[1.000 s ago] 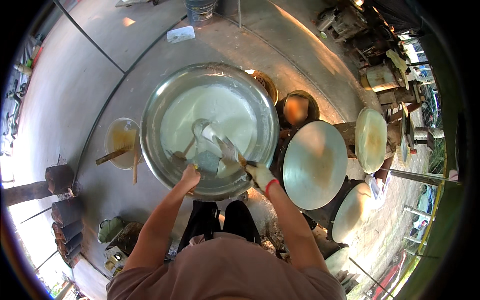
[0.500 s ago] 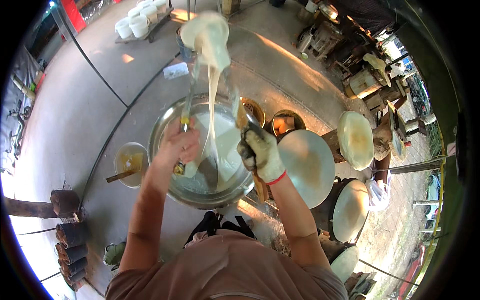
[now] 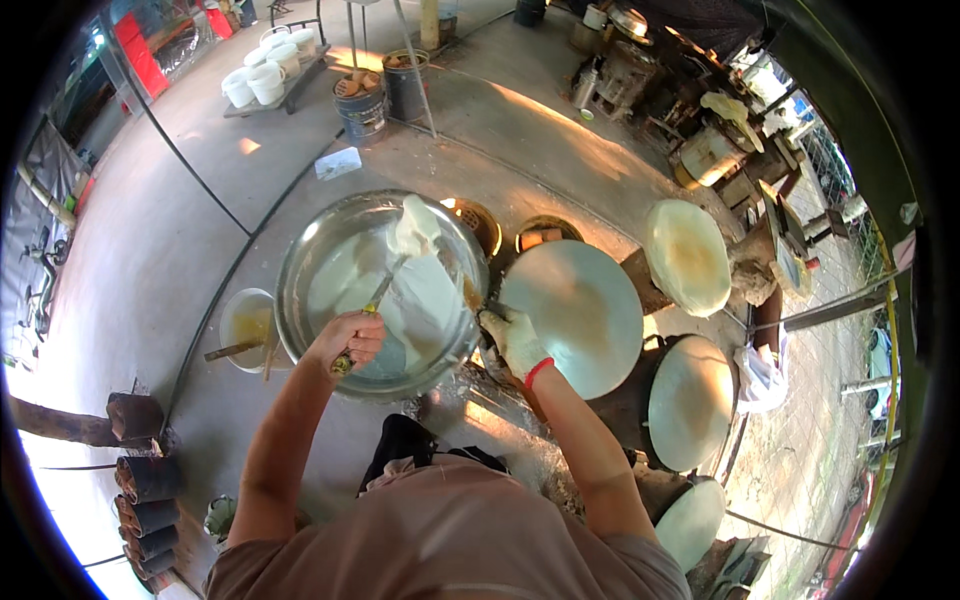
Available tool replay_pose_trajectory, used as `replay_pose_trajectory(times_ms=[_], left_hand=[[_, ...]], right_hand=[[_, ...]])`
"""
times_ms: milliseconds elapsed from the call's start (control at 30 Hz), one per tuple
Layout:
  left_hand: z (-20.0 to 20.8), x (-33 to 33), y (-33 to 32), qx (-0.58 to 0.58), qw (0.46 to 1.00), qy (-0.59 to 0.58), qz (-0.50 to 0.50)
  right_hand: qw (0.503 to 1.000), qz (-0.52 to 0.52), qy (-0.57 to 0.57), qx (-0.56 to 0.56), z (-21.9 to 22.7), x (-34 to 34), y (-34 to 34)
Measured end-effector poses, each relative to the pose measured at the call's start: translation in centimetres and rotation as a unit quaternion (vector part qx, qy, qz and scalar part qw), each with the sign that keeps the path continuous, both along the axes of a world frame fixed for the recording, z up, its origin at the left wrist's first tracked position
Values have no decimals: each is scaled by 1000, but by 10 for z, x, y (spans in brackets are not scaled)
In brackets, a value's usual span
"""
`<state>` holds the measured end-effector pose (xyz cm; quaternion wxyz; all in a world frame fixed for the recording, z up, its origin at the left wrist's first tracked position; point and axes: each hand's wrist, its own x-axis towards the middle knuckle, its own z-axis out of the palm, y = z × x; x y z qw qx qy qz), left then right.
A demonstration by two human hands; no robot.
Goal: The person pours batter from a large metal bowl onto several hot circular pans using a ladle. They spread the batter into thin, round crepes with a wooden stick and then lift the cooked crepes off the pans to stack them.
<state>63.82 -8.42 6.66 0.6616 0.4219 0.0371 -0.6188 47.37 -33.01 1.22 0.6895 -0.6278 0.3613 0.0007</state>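
A wide steel basin [image 3: 296,262] of thick white batter [image 3: 418,302] is in front of me. My left hand [image 3: 352,342] is closed round the yellow-and-dark handle [image 3: 372,304] of a long, thin tool. At the tool's far end, a lump of white dough [image 3: 414,230] is over the basin's far side. My right hand [image 3: 514,338], in a stained white glove, is closed by the basin's right rim. It grips a long tool whose brown part [image 3: 472,294] shows just past the fingers; the rest is hard to make out.
Round pale griddles [image 3: 572,320] stand close on my right, another [image 3: 690,405] nearer me. A white bucket [image 3: 245,322] with a wooden stick is left of the basin. Beyond are metal drums [image 3: 360,108] and white buckets [image 3: 266,82]. A dark hose [image 3: 215,285] crosses the floor.
Both tools have come down from high above the basin, and the dough with them. The stretched strand hanging from it no longer shows. Both hands have lowered slightly.
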Motion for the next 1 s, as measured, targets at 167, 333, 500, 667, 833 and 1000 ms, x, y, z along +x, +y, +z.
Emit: replay_pose_trajectory(times_ms=[167, 333, 500, 667, 833, 1000], left_hand=[[21, -64, -14, -23, 999, 31, -11], [62, -113, -8, 60, 968, -239, 42], [57, -138, -40, 110, 956, -265, -66], [60, -210, -103, 62, 970, -127, -196], [49, -281, -190, -6, 953, 217, -209], [21, -350, -266, 36, 933, 205, -292]], right_hand=[[999, -24, -30, -9, 11, -71, -4], [984, -43, -161, 59, 72, -114, -6], [984, -100, -144, 43, 32, -136, -14], [972, -157, -90, -149, 2, -214, -26], [883, -19, 203, -423, -7, -358, -41], [894, -69, 240, -372, -32, -553, -6]])
